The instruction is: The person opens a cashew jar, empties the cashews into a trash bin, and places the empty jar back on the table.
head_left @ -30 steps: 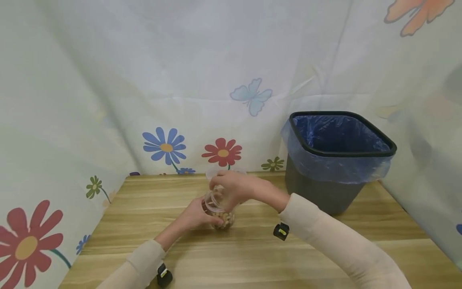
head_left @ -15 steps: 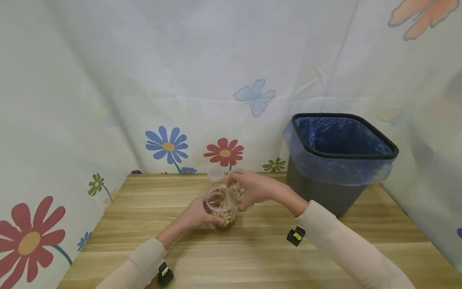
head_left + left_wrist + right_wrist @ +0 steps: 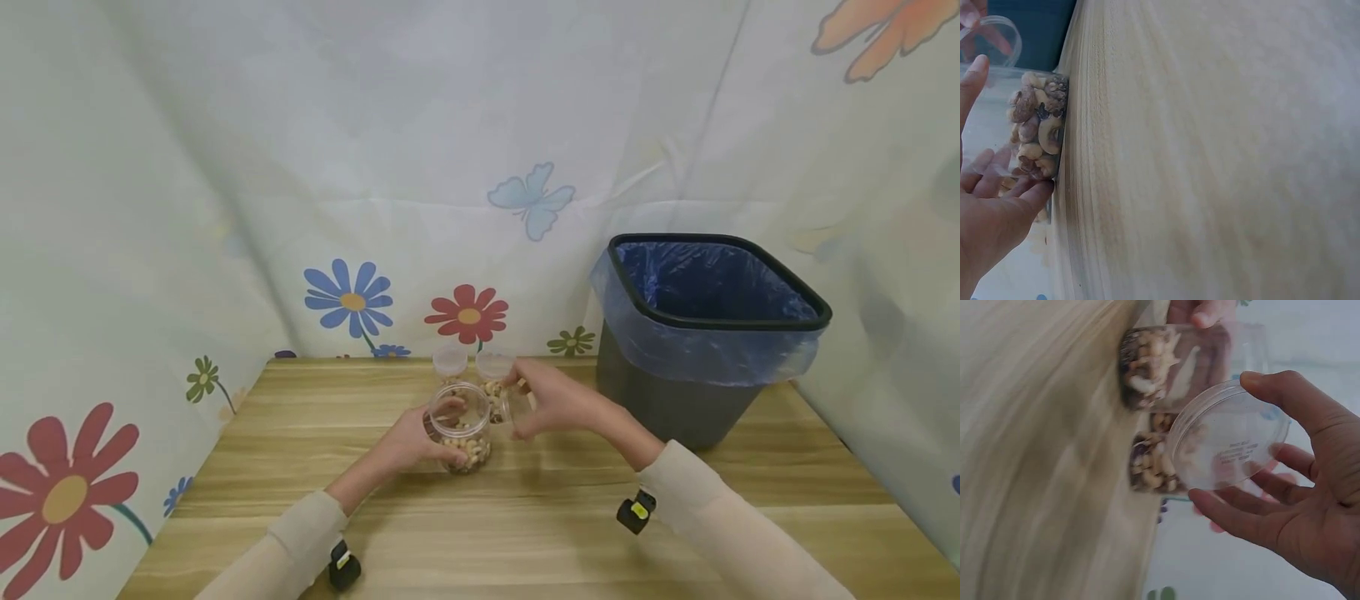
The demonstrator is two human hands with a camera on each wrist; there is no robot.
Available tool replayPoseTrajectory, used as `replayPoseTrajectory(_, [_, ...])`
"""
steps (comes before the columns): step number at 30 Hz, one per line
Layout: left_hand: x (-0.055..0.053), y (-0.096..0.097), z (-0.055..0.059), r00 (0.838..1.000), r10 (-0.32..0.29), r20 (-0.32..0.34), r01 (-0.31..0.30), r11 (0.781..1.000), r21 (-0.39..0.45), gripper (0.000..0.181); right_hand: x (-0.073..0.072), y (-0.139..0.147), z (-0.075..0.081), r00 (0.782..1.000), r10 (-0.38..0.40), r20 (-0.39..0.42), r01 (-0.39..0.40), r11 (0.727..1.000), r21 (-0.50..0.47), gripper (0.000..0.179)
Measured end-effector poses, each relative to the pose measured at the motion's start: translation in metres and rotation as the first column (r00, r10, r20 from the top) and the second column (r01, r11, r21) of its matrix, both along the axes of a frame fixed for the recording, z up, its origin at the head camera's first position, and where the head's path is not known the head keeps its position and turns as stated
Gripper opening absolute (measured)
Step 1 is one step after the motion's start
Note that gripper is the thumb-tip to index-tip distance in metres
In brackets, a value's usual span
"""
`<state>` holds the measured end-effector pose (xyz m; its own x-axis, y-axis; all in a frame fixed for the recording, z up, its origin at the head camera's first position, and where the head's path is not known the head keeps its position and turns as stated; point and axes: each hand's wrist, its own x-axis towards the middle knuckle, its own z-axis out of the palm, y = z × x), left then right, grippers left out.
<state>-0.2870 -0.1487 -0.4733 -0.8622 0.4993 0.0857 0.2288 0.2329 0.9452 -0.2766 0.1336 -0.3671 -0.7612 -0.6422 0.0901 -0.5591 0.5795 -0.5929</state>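
Observation:
A clear open-topped jar (image 3: 467, 450) partly filled with mixed nuts stands upright on the wooden table. My left hand (image 3: 408, 440) grips it from the left side, thumb in front. To the right of the jar, my right hand (image 3: 562, 404) holds a clear round lid (image 3: 1232, 444) by its edge, apart from the jar and tilted on its side. In the left wrist view, shelled nuts (image 3: 1035, 122) fill the lower part of the jar. Behind it are two similar jars with whitish lids, the left jar (image 3: 450, 362) and the right jar (image 3: 493, 364), the latter partly covered by my right hand.
A grey bin (image 3: 660, 392) with a blue liner and black rim stands at the table's right rear. A white cloth (image 3: 420, 125) printed with flowers and butterflies hangs behind the wooden table (image 3: 480, 533) and along its sides.
My right hand has moved right from above the jar's mouth, carrying the lid away and uncovering the opening and the jars behind. My left hand keeps its grip on the jar.

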Motion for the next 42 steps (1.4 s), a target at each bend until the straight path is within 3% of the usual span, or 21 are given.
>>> replayPoseTrajectory(3, [0.000,0.000,0.001,1.000,0.003,-0.001,-0.003,1.000,0.000,0.080,-0.002,0.006,-0.011,0.999,0.000,-0.039,0.000,1.000,0.003,0.065])
replayPoseTrajectory(6, [0.001,0.000,0.002,1.000,0.006,0.014,-0.006,1.000,0.003,0.081,-0.003,0.010,-0.023,1.000,-0.018,-0.023,0.018,1.000,0.003,0.068])
replayPoseTrajectory(11, [0.000,0.000,0.003,1.000,0.002,0.023,-0.002,1.000,0.008,0.081,-0.002,0.016,-0.037,0.994,-0.018,0.105,0.026,0.997,-0.071,0.071])
replayPoseTrajectory(16, [-0.002,0.001,0.002,1.000,-0.006,0.017,0.006,1.000,0.016,0.080,-0.007,0.026,-0.050,0.971,0.054,0.234,-0.009,0.983,-0.186,0.068])
replayPoseTrajectory(20, [-0.002,0.002,0.001,1.000,-0.011,0.008,0.011,1.000,0.007,0.080,-0.012,0.036,-0.059,0.961,0.115,0.251,-0.067,0.979,-0.193,0.074])
replayPoseTrajectory(22, [-0.002,0.002,0.001,1.000,-0.012,0.009,0.012,1.000,0.001,0.080,-0.013,0.041,-0.062,0.964,0.132,0.230,-0.097,0.983,-0.155,0.078])
replayPoseTrajectory(25, [-0.002,0.002,0.002,1.000,-0.012,0.019,0.012,1.000,0.003,0.080,-0.013,0.046,-0.063,0.984,0.126,0.126,-0.123,0.992,-0.031,0.077])
replayPoseTrajectory(29, [-0.001,0.001,0.004,0.999,-0.009,0.035,0.008,1.000,0.017,0.080,-0.012,0.049,-0.066,0.995,0.096,0.008,-0.096,0.988,0.118,0.079])
replayPoseTrajectory(33, [-0.001,0.001,0.004,1.000,-0.005,0.028,0.005,1.000,0.009,0.079,-0.012,0.049,-0.070,0.999,0.046,0.021,-0.049,0.984,0.169,0.087])
replayPoseTrajectory(42, [0.000,0.002,0.001,1.000,0.007,0.011,-0.007,1.000,-0.018,0.077,-0.011,0.043,-0.073,0.999,-0.032,0.038,0.019,0.954,0.301,0.085])
